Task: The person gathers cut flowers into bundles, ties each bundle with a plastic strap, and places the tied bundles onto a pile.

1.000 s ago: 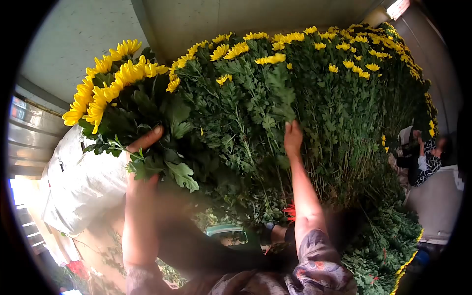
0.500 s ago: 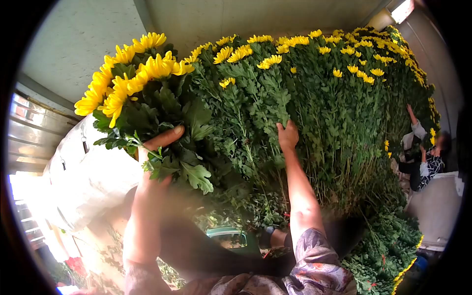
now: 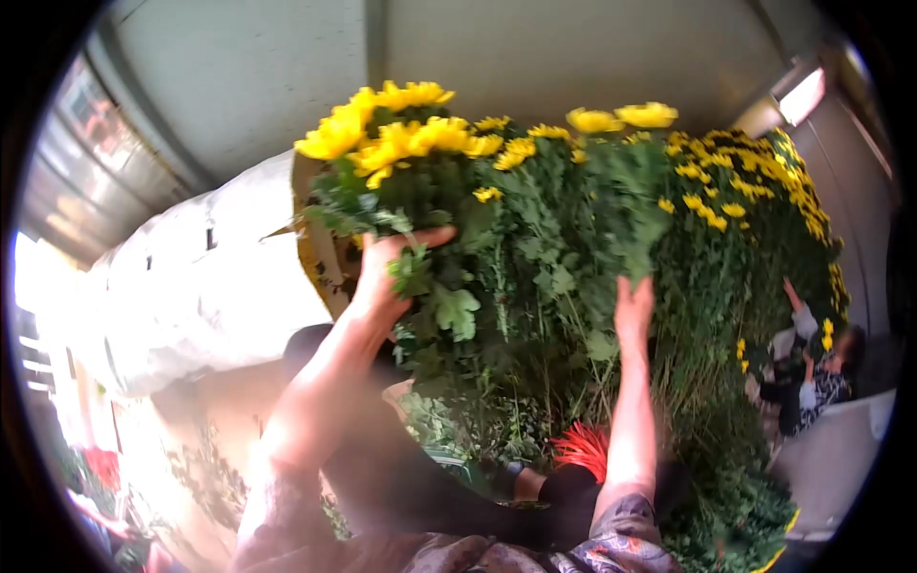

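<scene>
My left hand (image 3: 387,267) is wrapped round a bunch of yellow chrysanthemums (image 3: 368,143), held upright with the blooms at the top and the leaves spilling over my fingers. Farther right, my right hand (image 3: 632,294) grips chrysanthemum stems (image 3: 626,205) topped by two yellow blooms; motion blurs their leaves. Behind both hands stands a tall bank of chrysanthemums (image 3: 535,239), its flowers along the upper edge and its bare stems lower down. My right fingers are partly hidden by the leaves.
A white wrapped bundle (image 3: 215,277) lies at the left. Bright red strips (image 3: 583,451) sit beside my right forearm. Another person (image 3: 821,382) is at the far right by the flowers. More chrysanthemums (image 3: 731,497) lie at lower right. A pale wall (image 3: 573,48) rises behind.
My right hand has drawn stems with two blooms up from the bank. The view has swung left, and the red strips now show. My left hand still holds its bunch.
</scene>
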The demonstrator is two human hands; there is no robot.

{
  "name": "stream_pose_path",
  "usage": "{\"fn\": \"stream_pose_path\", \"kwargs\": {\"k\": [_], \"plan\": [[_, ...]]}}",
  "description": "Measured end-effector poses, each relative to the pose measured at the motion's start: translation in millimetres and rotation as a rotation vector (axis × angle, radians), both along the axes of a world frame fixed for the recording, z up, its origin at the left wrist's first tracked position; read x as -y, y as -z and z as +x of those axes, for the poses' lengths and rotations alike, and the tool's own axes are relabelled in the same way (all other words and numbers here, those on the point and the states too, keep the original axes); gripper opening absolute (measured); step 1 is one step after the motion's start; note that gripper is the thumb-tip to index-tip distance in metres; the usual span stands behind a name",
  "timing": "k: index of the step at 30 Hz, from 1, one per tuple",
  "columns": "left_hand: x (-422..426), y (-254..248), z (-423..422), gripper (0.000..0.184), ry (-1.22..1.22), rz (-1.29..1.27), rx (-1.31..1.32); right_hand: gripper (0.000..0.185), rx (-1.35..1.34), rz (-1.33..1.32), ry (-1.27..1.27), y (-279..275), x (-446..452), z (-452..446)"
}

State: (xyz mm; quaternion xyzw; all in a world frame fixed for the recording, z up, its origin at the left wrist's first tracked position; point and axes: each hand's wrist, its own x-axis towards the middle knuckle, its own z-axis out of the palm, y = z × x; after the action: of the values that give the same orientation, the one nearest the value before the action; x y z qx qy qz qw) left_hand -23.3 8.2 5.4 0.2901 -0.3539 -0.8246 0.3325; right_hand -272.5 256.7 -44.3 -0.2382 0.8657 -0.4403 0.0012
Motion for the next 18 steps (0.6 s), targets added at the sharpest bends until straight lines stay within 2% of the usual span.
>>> {"fn": "stream_pose_path", "kwargs": {"k": [2, 4, 5, 7, 8, 9, 10, 11, 13, 14, 15, 17, 18], "plan": [[-1.1, -6.1, -1.5, 0.024, -0.029, 0.008, -0.054, 0.036, -0.026, -0.115, -0.055, -30.2, -4.1, 15.5], [2.5, 4.1, -2.5, 0.025, 0.017, 0.011, -0.108, 0.029, 0.167, -0.339, -0.118, -57.0, -10.6, 35.5], [3.8, 11.7, -4.1, 0.024, 0.013, -0.074, -0.058, 0.026, 0.165, -0.503, -0.118, -61.7, -11.4, 49.2], [5.2, 10.4, -6.2, 0.022, -0.001, -0.172, -0.018, 0.029, 0.191, -0.410, -0.231, -79.2, -13.5, 83.1], [3.6, 7.1, -7.3, 0.021, 0.023, -0.111, -0.078, 0.031, 0.293, -0.469, -0.317, -83.4, -9.1, 103.3], [2.8, 5.1, -6.4, 0.020, 0.048, -0.049, -0.138, 0.030, 0.335, -0.385, -0.414, -87.9, -3.5, 126.9], [5.8, 11.5, -3.6, 0.020, 0.041, -0.054, -0.142, 0.023, 0.307, -0.386, -0.361, -88.1, 16.2, 161.4], [11.2, 24.4, -1.0, 0.018, 0.133, -0.683, 0.271, 0.018, 0.379, -0.363, -0.444, -77.3, 30.4, 178.0], [15.9, 43.5, -6.9, 0.012, -0.002, -0.777, 0.108, 0.020, 0.281, 0.199, -0.550, -28.3, 57.4, 178.6], [18.3, 52.8, -9.8, 0.010, -0.066, -0.827, 0.028, 0.024, 0.230, 0.051, -0.607, -16.0, 66.6, 182.4], [23.9, 60.1, -9.7, 0.011, -0.142, -1.060, 0.127, 0.026, 0.197, -0.050, -0.582, -15.7, 72.4, 188.0], [25.7, 66.0, -1.9, 0.011, -0.222, -1.285, 0.235, 0.030, 0.168, -0.147, -0.560, -12.7, 73.6, 189.9], [23.8, 62.9, 2.3, 0.014, -0.065, -0.846, 0.090, 0.029, 0.265, -0.106, -0.622, -6.0, 71.6, 185.3]]}}
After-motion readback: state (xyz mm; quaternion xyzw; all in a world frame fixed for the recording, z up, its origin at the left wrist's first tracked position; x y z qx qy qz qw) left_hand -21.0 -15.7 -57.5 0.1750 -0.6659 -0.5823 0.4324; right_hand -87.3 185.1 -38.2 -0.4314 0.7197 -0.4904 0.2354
